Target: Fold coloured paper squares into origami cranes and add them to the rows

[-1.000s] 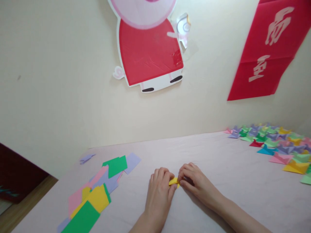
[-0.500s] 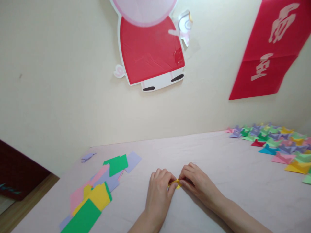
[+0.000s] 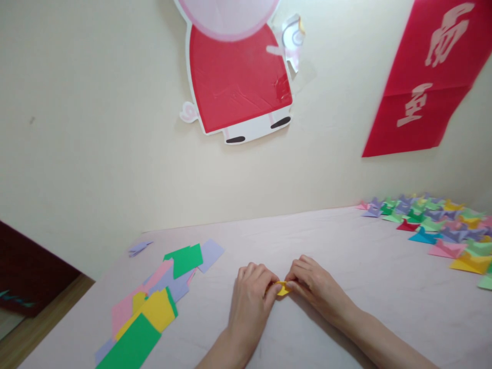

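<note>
Between my two hands is a small piece of folded yellow paper (image 3: 283, 289), low over the cloth-covered table. My left hand (image 3: 254, 289) pinches its left end between thumb and fingers. At the other end, the thumb and fingertips of my right hand (image 3: 312, 283) close on the paper. The fingers cover both ends, so only the middle of the piece shows.
Loose sheets of coloured paper, with a green sheet (image 3: 130, 344) in front, overlap on the left. Rows of folded paper shapes, including a yellow one (image 3: 472, 264), stand on the right. A wall (image 3: 115, 169) borders the table (image 3: 323, 233) behind.
The yellow paper has turned a little between my fingers, and more of its flat face shows. Both hands stay in nearly the same place.
</note>
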Available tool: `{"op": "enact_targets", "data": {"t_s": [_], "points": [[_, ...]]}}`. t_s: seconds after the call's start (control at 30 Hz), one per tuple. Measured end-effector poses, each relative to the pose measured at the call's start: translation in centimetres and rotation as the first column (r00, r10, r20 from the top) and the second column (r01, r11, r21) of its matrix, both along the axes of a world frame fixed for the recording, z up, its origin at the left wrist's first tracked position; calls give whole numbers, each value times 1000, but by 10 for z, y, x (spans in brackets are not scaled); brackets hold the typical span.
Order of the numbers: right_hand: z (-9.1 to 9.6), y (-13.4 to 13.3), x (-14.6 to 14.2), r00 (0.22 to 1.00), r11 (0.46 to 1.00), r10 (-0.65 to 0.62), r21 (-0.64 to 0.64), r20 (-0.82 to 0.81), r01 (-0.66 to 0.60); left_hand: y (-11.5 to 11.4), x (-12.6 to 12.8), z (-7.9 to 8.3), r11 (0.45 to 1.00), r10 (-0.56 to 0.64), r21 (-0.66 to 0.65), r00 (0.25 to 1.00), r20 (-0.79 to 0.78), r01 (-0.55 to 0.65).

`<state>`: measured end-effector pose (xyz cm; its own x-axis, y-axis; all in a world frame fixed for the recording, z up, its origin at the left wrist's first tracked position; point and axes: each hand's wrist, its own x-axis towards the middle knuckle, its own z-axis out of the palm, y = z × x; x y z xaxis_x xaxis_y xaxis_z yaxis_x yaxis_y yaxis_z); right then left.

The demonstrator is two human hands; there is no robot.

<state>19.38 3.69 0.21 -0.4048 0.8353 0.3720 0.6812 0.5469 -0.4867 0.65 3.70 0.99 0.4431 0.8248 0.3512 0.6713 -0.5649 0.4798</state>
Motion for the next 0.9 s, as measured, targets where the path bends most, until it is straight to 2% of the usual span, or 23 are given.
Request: {"op": "enact_targets", "data": {"t_s": [0.17,0.33,0.43,0.57,0.7,0.8,0.9], "points": [[2,-1,3,996,999,-12,-37,-86,9,0,-1,2,1000,-3,-3,1000,27,3],[0,1,9,974,995,-102,-27,-204,99,2,-6,3,999,43,-1,997,59,-43],[0,-1,3,973,997,-60,40,-224,71,0,-4,5,1000,23,9,998,57,-24],[2,-3,0,986,999,-20,35,-163,26,-2,0,6,1000,-12,16,999,51,11],[2,2,15,963,989,-137,22,-231,146,2,-6,4,997,72,-5,990,122,-72],[1,2,15,922,973,-229,-57,-312,222,5,-10,2,987,160,-43,963,216,-155],[1,-3,-4,914,971,-192,-206,-357,124,4,-8,2,987,161,-27,949,270,-160]]}}
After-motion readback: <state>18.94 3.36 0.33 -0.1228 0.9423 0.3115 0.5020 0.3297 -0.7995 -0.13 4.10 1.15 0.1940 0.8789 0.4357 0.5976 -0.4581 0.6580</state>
